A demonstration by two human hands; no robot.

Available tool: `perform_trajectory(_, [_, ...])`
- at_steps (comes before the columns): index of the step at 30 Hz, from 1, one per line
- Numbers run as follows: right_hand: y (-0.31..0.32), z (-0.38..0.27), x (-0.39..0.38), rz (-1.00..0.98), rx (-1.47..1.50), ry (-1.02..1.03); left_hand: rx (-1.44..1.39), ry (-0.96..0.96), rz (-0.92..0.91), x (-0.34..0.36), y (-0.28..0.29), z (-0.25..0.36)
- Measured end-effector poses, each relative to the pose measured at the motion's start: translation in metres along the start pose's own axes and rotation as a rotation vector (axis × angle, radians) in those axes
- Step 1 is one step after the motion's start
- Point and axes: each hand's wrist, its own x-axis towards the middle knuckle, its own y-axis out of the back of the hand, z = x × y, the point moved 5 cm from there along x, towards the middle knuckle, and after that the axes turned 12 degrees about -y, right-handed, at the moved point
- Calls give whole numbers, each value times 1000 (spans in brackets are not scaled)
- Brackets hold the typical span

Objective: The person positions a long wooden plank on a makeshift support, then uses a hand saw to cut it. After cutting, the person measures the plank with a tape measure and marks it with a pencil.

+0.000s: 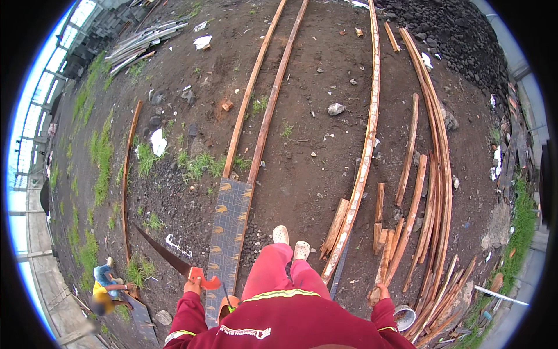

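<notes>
In my left hand (193, 285) is a handsaw (168, 253), its orange handle gripped and its dark blade pointing forward and left. Beside it lies a long grey patterned board (226, 232). My right hand (381, 292) is closed around the near end of a short wooden piece (385, 256), at the edge of a group of lumber lengths. An orange and green object (228, 305) shows by my waist, partly covered by my red jacket; its kind is unclear.
Two long timbers (256, 99) run ahead from the board. A long pale-topped timber (372, 110) stretches ahead, with stacked lumber (439, 139) to its right. A white bucket (404, 317) stands near my right arm. Another person (107, 285) crouches at far left. Rocks, weeds and scraps dot the dirt.
</notes>
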Motion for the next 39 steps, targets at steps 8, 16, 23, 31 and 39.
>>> perform_trajectory(8, [-71, -97, 2, -160, -189, -99, 456, 72, -27, 85, 0, 61])
perform_trajectory(16, [-161, -204, -20, 143, -546, 125, 475, -57, -34, 265, 3, 272])
perform_trajectory(23, [-235, -295, -22, 325, -633, 150, 49, -473, 311, 380, 24, 493])
perform_trajectory(31, [-335, -486, -50, 300, -1007, 90, -116, -16, 265, 438, -12, 540])
perform_trajectory(39, [-460, -706, -158, 413, -1113, 380, 383, 94, 78, 420, -34, 616])
